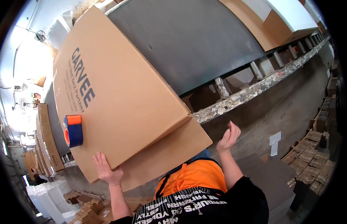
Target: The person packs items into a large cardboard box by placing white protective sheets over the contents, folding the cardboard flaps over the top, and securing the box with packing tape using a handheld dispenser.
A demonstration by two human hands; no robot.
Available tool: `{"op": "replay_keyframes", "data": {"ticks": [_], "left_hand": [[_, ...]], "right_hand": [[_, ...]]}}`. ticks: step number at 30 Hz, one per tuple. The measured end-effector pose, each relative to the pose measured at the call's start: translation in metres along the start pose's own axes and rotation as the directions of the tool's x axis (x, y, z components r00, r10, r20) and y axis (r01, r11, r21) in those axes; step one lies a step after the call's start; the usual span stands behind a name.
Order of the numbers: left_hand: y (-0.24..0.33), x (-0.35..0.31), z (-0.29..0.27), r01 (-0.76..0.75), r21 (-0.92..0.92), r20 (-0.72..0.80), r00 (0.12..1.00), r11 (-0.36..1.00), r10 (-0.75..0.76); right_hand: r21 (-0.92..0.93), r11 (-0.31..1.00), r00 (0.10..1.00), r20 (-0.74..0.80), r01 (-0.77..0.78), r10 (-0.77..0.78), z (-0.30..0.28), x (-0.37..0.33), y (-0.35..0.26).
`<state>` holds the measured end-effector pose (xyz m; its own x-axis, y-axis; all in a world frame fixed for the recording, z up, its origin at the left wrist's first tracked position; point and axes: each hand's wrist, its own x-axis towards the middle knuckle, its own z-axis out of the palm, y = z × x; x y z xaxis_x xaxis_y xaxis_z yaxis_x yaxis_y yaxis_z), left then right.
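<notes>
1. Head view, the step in hand: the person is handling a large flat cardboard box [117, 97], which is lying tilted across the grey conveyor belt [196, 41] and overhanging its near edge toward the person. The left hand [106, 170] is pressing flat, fingers spread, against the box's near lower edge; it is open against the cardboard rather than clamped round it.

2. The right hand [228, 137] is hanging in the air to the right of the box's near corner, fingers loosely curled, apart from the box and holding nothing. The two hands are standing well apart, with the box corner between them.

3. A blue and orange tape dispenser [73, 130] is resting on the box's top face, near its left edge and just above the left hand.

4. As a judgement, the box is being steadied or shifted on the belt; the next move is calling for the free right hand to meet the box's near corner, so that the load is not resting on one palm and the dispenser is not sliding off.

5. Hard to make out: the box's far end is running out of the picture's upper edge, its underside is hidden, and the stacks of small brown cartons [311, 160] right of the box are blurring toward the rim.
</notes>
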<state>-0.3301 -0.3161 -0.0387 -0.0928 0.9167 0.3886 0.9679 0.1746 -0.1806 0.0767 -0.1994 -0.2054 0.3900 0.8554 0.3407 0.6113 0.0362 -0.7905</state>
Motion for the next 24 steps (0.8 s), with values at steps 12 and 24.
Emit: {"op": "replay_keyframes", "data": {"ticks": [12,24], "left_hand": [[-0.029,0.018,-0.025,-0.061,-0.139,0.325,0.940,0.988,0.103],[0.030,0.069,0.030,-0.324,-0.344,0.009,0.937,0.881,0.348]], "right_hand": [[0.577,0.786,0.967,-0.232,0.221,-0.102,0.120,0.035,-0.178],[0.467,0.880,0.625,0.713,-0.084,-0.319,0.160,-0.039,-0.434]]}}
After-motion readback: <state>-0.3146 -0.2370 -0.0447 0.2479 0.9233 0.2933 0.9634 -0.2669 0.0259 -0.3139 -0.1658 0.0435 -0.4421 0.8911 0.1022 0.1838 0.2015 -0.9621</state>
